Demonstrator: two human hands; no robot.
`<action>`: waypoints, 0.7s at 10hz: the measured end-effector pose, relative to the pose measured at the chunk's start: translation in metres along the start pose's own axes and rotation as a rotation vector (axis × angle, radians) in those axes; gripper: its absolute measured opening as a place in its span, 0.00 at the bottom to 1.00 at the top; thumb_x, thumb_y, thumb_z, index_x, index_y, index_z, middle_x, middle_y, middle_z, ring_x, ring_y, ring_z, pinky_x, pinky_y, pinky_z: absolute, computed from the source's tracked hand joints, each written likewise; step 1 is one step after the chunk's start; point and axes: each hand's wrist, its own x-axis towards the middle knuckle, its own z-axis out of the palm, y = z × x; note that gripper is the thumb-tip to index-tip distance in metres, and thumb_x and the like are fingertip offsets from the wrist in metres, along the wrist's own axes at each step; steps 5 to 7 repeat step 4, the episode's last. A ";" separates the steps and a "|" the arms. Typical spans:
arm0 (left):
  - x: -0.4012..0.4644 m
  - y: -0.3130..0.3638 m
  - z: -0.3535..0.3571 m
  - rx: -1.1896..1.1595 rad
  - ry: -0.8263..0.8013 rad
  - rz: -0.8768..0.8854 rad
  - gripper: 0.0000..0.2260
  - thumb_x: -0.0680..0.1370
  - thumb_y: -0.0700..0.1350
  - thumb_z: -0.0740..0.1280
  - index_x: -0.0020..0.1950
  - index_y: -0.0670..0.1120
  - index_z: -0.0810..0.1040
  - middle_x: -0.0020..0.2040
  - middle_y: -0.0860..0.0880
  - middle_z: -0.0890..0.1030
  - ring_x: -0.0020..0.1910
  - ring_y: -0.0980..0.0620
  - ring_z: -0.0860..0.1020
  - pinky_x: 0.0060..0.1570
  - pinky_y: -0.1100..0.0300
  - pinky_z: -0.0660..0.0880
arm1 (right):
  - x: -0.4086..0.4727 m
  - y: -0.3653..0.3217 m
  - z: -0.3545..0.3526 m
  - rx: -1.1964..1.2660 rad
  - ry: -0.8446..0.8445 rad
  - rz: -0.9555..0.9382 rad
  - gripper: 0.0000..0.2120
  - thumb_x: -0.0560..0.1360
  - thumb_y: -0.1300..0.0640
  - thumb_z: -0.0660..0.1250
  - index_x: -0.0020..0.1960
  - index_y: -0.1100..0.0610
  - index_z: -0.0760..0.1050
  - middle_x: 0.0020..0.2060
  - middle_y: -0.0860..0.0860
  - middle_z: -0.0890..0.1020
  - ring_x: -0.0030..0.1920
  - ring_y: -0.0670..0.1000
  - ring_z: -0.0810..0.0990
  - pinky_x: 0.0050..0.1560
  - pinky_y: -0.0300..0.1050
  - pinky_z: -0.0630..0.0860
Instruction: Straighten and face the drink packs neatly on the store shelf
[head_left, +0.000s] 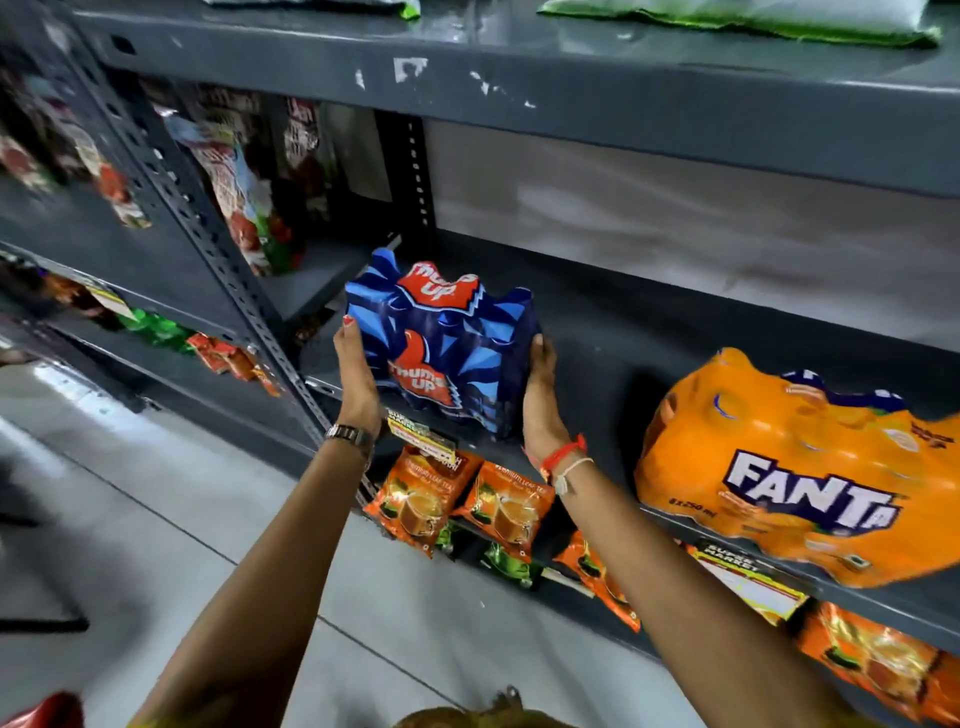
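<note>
Head view: the blue Thums Up pack (441, 345) is clamped from both sides, left hand (356, 371) flat on one flank, right hand (540, 395) on the other, so it can be squared at the shelf (597, 332) front edge. Its logo is already faced outward. The orange Fanta pack (800, 467) is left lying skewed, well apart to the right, apparently to be straightened afterwards.

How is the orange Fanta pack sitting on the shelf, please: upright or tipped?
Tipped. The orange Fanta pack lies tilted on the shelf, its front corner overhanging the edge and its logo slanting.
</note>
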 end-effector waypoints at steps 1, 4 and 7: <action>0.007 0.002 -0.006 -0.004 0.029 -0.002 0.25 0.80 0.60 0.51 0.73 0.48 0.61 0.72 0.45 0.68 0.69 0.46 0.69 0.71 0.44 0.64 | 0.000 0.002 0.009 -0.026 0.005 0.020 0.24 0.80 0.45 0.49 0.74 0.51 0.56 0.72 0.57 0.64 0.73 0.57 0.63 0.73 0.58 0.61; -0.017 0.014 -0.005 0.139 0.086 0.054 0.26 0.81 0.57 0.48 0.76 0.46 0.55 0.76 0.44 0.62 0.74 0.46 0.63 0.74 0.52 0.56 | -0.021 -0.013 0.006 -0.093 0.041 -0.039 0.26 0.79 0.43 0.49 0.75 0.50 0.53 0.74 0.55 0.61 0.74 0.56 0.61 0.74 0.57 0.60; -0.017 0.014 -0.005 0.139 0.086 0.054 0.26 0.81 0.57 0.48 0.76 0.46 0.55 0.76 0.44 0.62 0.74 0.46 0.63 0.74 0.52 0.56 | -0.021 -0.013 0.006 -0.093 0.041 -0.039 0.26 0.79 0.43 0.49 0.75 0.50 0.53 0.74 0.55 0.61 0.74 0.56 0.61 0.74 0.57 0.60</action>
